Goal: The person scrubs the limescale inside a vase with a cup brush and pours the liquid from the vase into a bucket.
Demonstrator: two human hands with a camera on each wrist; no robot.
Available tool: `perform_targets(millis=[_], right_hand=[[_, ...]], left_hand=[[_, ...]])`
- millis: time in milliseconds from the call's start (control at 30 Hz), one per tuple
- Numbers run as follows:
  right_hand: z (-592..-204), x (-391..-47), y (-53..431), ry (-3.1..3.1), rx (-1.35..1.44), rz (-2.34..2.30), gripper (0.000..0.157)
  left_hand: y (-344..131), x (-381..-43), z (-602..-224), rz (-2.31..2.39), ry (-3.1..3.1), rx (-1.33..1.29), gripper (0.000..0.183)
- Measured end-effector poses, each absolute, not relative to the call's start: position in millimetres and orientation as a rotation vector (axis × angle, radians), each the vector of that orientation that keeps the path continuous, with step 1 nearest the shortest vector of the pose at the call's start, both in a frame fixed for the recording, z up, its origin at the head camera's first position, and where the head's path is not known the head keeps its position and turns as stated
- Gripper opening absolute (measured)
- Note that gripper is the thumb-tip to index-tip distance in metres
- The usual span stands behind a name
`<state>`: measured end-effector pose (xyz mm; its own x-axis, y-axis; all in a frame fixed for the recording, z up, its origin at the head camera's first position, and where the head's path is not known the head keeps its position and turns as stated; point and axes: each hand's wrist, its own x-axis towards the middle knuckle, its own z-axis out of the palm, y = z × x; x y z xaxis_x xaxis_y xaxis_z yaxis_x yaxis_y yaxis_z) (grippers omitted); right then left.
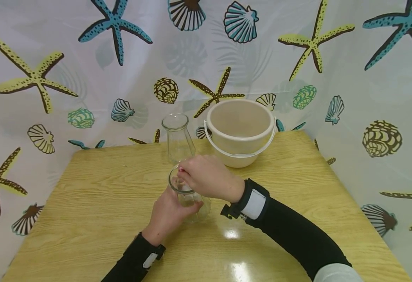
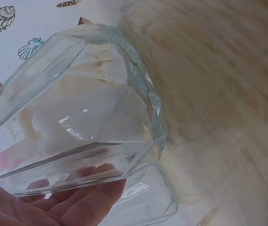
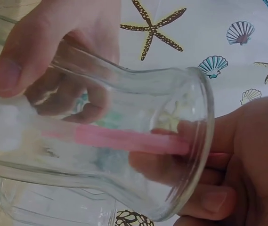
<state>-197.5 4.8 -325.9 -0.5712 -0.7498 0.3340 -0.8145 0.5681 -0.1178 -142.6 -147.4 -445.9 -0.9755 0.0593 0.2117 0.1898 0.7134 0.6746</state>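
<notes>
A clear faceted glass vase (image 1: pixel 188 199) with a wide round rim leans over the table in front of me. My left hand (image 1: pixel 169 213) grips it around the body, thumb on one side and fingers on the other. At its mouth, my right hand (image 1: pixel 209 176) holds the pink handle (image 3: pixel 124 140) of a bottle brush, with the fingers partly inside the rim. The brush's white head (image 3: pixel 5 123) sits deep in the vase, seen through the glass in the right wrist view. In the left wrist view the vase's thick base (image 2: pixel 148 94) faces the table.
A second glass vase (image 1: pixel 178 143) stands upright just behind the hands. To its right is a cream bucket (image 1: pixel 239 147) with its handle hanging down in front. The wooden table (image 1: pixel 96 196) ends at a shell-patterned cloth (image 1: pixel 139 78) at the back and sides.
</notes>
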Motion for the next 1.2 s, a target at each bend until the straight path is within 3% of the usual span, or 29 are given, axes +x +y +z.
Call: perform_targets(millis=[333, 833, 1200], right_hand=[[-318.6, -191.4, 10.6, -2.559, 1.380, 0.457, 0.032], [-320.7, -191.1, 9.4, -2.496, 1.572, 0.780, 0.025], [-324.1, -197.0, 1.7, -2.491, 1.523, 0.760, 0.020]], left_hand=[[-146.8, -142.1, -445.3, -1.105, -2.745, -0.195, 0.093], [-146.5, -142.3, -445.1, -1.097, -2.724, -0.236, 0.085], [-146.8, -142.3, -444.8, -1.122, -2.735, -0.194, 0.089]])
